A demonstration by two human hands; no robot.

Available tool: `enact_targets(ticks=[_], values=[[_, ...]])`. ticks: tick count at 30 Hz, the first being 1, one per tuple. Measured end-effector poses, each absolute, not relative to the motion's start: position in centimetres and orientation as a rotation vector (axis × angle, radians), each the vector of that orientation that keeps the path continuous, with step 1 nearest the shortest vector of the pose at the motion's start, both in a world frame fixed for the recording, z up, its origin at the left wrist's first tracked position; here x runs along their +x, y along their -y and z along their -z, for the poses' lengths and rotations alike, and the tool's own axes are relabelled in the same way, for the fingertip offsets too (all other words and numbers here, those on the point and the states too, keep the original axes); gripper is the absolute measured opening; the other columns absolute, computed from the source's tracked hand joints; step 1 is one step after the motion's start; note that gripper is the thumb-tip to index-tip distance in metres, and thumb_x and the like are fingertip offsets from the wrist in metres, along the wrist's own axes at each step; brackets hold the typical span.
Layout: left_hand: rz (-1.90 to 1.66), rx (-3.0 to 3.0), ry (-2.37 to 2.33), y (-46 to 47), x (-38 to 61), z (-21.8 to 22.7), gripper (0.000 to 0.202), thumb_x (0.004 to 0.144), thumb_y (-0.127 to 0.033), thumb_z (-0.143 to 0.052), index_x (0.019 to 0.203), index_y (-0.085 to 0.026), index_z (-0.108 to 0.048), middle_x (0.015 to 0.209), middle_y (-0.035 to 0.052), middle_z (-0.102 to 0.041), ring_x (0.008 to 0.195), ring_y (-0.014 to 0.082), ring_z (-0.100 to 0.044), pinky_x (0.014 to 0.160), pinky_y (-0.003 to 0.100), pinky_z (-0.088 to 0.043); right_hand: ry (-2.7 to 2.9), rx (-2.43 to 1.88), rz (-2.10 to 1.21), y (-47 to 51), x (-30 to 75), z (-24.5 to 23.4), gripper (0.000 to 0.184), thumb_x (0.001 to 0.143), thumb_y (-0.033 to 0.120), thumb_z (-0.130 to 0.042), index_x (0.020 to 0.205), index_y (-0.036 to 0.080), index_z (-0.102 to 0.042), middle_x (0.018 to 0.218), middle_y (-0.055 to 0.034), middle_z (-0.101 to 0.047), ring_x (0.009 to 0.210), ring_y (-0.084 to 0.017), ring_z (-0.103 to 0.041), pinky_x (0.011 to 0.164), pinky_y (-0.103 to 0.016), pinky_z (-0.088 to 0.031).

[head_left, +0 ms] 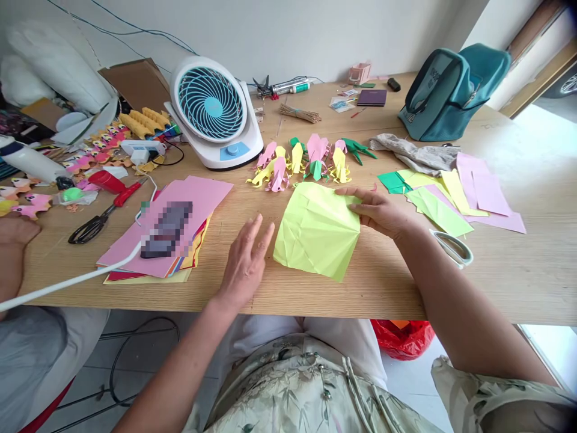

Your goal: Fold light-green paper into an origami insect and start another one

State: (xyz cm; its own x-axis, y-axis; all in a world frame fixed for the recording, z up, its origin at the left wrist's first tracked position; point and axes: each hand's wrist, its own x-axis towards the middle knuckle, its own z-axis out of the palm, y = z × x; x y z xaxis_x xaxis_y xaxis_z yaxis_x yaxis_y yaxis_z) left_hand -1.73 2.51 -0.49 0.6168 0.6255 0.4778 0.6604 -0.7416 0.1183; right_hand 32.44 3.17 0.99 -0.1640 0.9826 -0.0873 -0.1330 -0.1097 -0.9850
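Observation:
A creased yellow-green paper sheet (pixel 315 231) lies on the wooden table (pixel 518 270) in front of me. My right hand (pixel 376 210) rests on its upper right corner, fingers pinched together on the paper's edge. My left hand (pixel 246 258) lies flat on the table just left of the sheet, fingers stretched out, holding nothing. Behind the sheet stands a cluster of folded paper figures (pixel 306 159) in pink, yellow and green.
A stack of coloured paper (pixel 202 195) with a dark phone lies left. Red-handled scissors (pixel 101 213), a white fan (pixel 211 108), loose paper sheets (pixel 455 195), white scissors (pixel 455 246), a teal bag (pixel 446 90). Another person's hand (pixel 15 231) rests at far left.

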Motion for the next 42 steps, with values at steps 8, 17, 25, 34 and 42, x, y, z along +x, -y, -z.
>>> enact_targets(ticks=[8, 17, 25, 34, 42], values=[[0.681, -2.912, 0.297, -4.9, 0.0, -2.4, 0.049, 0.095, -0.006, -0.043, 0.136, -0.030, -0.052, 0.142, 0.0049, -0.056, 0.145, 0.0211, -0.033, 0.113, 0.044, -0.036, 1.643, -1.239, -1.208, -3.5, 31.6, -0.2, 0.043, 0.083, 0.023, -0.060, 0.126, 0.022, -0.061, 0.114, -0.0070, -0.068, 0.097, -0.019, -0.063, 0.082, -0.032, -0.052], [0.351, -3.030, -0.075, -1.2, 1.2, -1.8, 0.022, 0.090, -0.008, -0.049, 0.101, -0.014, -0.066, 0.129, 0.0131, -0.065, 0.126, 0.0261, -0.057, 0.106, 0.046, -0.047, 1.951, -1.417, -0.321, -0.3, 29.4, -1.8, 0.037, 0.089, 0.016, -0.050, 0.124, 0.021, -0.061, 0.121, -0.0131, -0.061, 0.106, -0.026, -0.062, 0.093, -0.043, -0.048], [0.262, -3.248, 0.245, 1.3, 2.5, -1.4, 0.017, 0.081, -0.016, -0.059, 0.098, -0.013, -0.062, 0.124, 0.0158, -0.066, 0.118, 0.0277, -0.061, 0.102, 0.041, -0.050, 2.153, -1.309, -0.561, 11.1, 25.7, -1.4, 0.045, 0.090, 0.041, -0.060, 0.132, 0.023, -0.055, 0.119, -0.0133, -0.065, 0.105, -0.028, -0.062, 0.089, -0.045, -0.048], [0.261, -3.485, 0.826, -0.1, 4.0, -3.4, 0.018, 0.092, -0.028, -0.051, 0.080, -0.019, -0.061, 0.074, 0.0015, -0.066, 0.073, 0.0159, -0.063, 0.067, 0.025, -0.045, 1.860, -1.539, -0.379, 12.6, 23.1, 1.7, 0.011, 0.094, 0.027, -0.053, 0.097, 0.025, -0.063, 0.111, -0.0095, -0.068, 0.097, -0.026, -0.065, 0.082, -0.044, -0.044], [0.338, -3.462, 1.301, -1.6, 4.1, -3.6, 0.039, 0.088, -0.035, -0.055, 0.058, -0.018, -0.035, 0.054, -0.0067, -0.030, 0.054, 0.0086, -0.031, 0.053, 0.024, -0.022, 1.680, -1.579, -0.417, 12.5, 23.1, 2.0, 0.010, 0.092, 0.028, -0.056, 0.085, 0.026, -0.063, 0.109, -0.0091, -0.066, 0.094, -0.028, -0.063, 0.080, -0.047, -0.048]])
